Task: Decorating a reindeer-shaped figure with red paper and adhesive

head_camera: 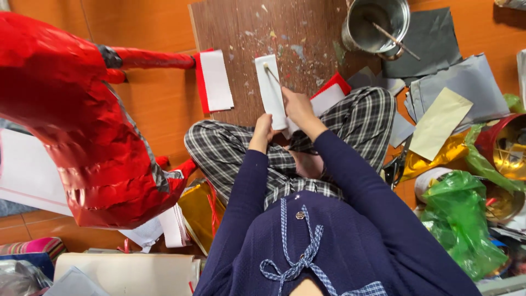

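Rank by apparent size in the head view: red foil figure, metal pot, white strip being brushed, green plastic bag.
1. red foil figure, though nearness to the camera inflates it.
2. green plastic bag.
3. metal pot.
4. white strip, held by the left hand.

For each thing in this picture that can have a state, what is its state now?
white paper strip: flat on the board, held at its near end
left hand: closed on the strip's near edge
right hand: gripping a brush
brush: tip touching the strip
metal pot: open, a stick leaning inside
wooden board: flat, paint-spattered
red paper figure: standing on the floor
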